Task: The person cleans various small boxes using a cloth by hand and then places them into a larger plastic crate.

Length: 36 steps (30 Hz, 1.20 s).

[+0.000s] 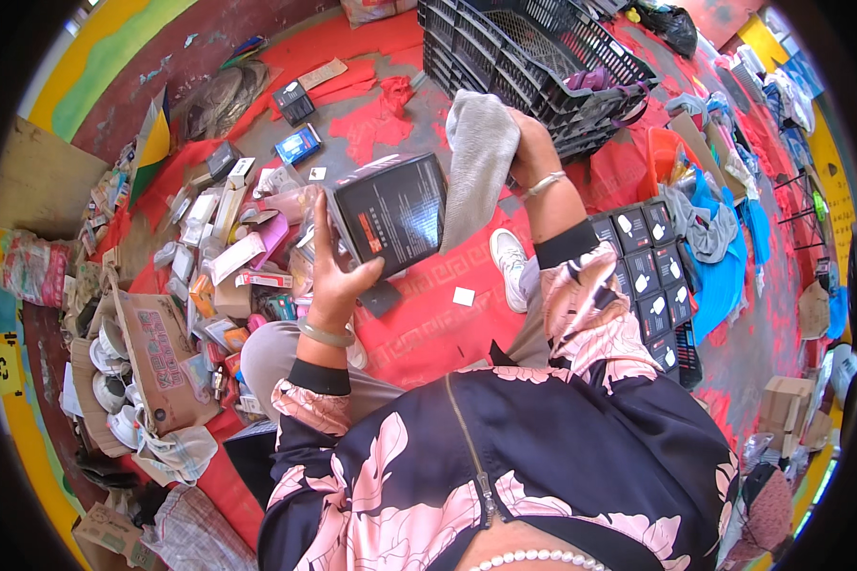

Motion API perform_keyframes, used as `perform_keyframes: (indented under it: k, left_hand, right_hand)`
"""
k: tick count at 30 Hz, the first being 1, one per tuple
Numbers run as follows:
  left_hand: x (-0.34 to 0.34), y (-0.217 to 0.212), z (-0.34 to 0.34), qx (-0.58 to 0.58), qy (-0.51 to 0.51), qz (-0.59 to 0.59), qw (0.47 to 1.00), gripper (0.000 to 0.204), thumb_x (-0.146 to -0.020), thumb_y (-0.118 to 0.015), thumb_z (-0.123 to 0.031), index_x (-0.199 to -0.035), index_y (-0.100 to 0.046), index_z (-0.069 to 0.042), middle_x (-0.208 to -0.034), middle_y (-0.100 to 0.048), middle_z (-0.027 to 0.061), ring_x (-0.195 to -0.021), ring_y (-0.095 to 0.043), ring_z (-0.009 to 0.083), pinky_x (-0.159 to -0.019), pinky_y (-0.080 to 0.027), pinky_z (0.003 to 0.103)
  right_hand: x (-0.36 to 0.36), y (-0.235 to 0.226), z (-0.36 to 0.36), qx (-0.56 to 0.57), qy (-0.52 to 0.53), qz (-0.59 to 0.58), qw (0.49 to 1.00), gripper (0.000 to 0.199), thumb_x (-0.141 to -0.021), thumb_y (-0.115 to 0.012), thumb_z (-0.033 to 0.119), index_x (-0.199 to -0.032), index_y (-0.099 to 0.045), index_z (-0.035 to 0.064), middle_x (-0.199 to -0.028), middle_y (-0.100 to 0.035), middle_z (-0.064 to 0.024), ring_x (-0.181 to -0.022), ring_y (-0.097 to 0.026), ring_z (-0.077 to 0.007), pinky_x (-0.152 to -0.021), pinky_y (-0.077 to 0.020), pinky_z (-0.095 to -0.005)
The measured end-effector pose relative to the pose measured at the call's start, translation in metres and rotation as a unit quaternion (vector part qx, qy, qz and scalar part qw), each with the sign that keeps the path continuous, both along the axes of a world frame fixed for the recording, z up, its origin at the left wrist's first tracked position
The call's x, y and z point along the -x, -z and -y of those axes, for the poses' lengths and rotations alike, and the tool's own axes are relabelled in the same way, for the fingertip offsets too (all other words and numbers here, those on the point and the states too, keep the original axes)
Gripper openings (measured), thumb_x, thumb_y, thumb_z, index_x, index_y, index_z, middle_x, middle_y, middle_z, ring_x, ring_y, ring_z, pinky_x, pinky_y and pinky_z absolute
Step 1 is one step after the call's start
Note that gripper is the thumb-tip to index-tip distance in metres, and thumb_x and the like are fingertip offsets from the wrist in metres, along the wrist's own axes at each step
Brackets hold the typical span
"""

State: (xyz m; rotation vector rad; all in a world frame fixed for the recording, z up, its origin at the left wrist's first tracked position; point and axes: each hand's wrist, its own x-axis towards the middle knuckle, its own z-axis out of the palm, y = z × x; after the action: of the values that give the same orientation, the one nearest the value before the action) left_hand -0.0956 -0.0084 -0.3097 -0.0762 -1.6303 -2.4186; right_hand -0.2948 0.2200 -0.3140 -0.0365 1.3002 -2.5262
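In my left hand (331,276) is a black box (395,211) with orange and white print, tilted up in front of me. The thumb lies along its lower edge and the fingers reach up its left side. My right hand (533,150), with a bangle at the wrist, grips a grey cloth (478,157) that hangs down just right of the box. Part of the cloth lies behind or against the box's right edge; I cannot tell if they touch. A small dark box (381,298) lies on the red floor covering under my left hand.
Black plastic crates (533,67) are stacked ahead. Rows of black boxes (649,271) stand at my right. Mixed packages (243,247) heap up on the left, beside a cardboard box (157,357) with white bowls. A blue box (298,144) lies further off.
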Motion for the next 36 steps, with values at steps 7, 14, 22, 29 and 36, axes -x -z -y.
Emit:
perform_keyframes:
  k: [7, 14, 22, 29, 36]
  left_hand:
    - [-0.003, 0.008, 0.009, 0.346, -0.081, -0.116, 0.928, 0.114, -0.056, -0.078, -0.015, -0.146, -0.009, -0.008, -0.140, -0.032, 0.0113, -0.127, -0.036, 0.0238, -0.103, -0.034, 0.037]
    - [-0.011, -0.003, -0.012, 0.120, 0.034, -0.018, 0.992, 0.108, -0.056, -0.079, -0.020, -0.143, -0.016, -0.003, -0.136, -0.036, 0.0130, -0.127, -0.037, 0.0246, -0.106, -0.029, 0.037]
    - [-0.019, 0.008, -0.005, -0.069, 0.125, 0.028, 0.989, 0.112, -0.057, -0.081, -0.021, -0.145, -0.014, -0.006, -0.141, -0.031, 0.0157, -0.129, -0.035, 0.0263, -0.105, -0.030, 0.037]
    - [-0.019, -0.010, -0.004, -0.085, 0.155, 0.025, 0.984, 0.117, -0.055, -0.080, -0.029, -0.147, -0.009, -0.009, -0.139, -0.033, 0.0206, -0.127, -0.039, 0.0294, -0.104, -0.032, 0.040]
    - [-0.027, -0.023, 0.018, -0.072, 0.073, 0.002, 0.995, 0.122, -0.052, -0.082, -0.029, -0.146, -0.009, -0.008, -0.142, -0.032, 0.0170, -0.128, -0.038, 0.0305, -0.106, -0.031, 0.042]
  right_hand:
    - [0.004, -0.020, -0.051, -0.010, 0.101, -0.203, 0.974, 0.034, -0.095, -0.043, 0.026, -0.112, -0.058, 0.0010, -0.104, -0.063, -0.0128, -0.092, -0.062, -0.0241, -0.080, -0.0515, -0.0370]
    - [-0.040, -0.069, -0.018, -0.016, -0.054, -0.078, 0.995, 0.038, -0.097, -0.042, 0.032, -0.117, -0.056, 0.0023, -0.106, -0.064, -0.0090, -0.087, -0.064, -0.0169, -0.076, -0.0527, -0.0293]
    - [-0.064, -0.030, 0.050, -0.195, -0.419, -0.201, 0.863, 0.042, -0.093, -0.053, 0.033, -0.121, -0.057, 0.0007, -0.117, -0.061, -0.0074, -0.102, -0.054, -0.0127, -0.092, -0.0404, -0.0260]
    - [-0.034, 0.035, 0.048, -0.193, -0.386, -0.304, 0.849, 0.041, -0.090, -0.055, 0.036, -0.105, -0.063, -0.0015, -0.094, -0.065, -0.0080, -0.082, -0.056, -0.0131, -0.077, -0.0447, -0.0284]
    - [-0.015, 0.067, 0.026, -0.273, -0.289, -0.136, 0.908, 0.040, -0.085, -0.062, 0.032, -0.105, -0.060, -0.0027, -0.093, -0.062, -0.0078, -0.077, -0.056, -0.0151, -0.072, -0.0465, -0.0323]
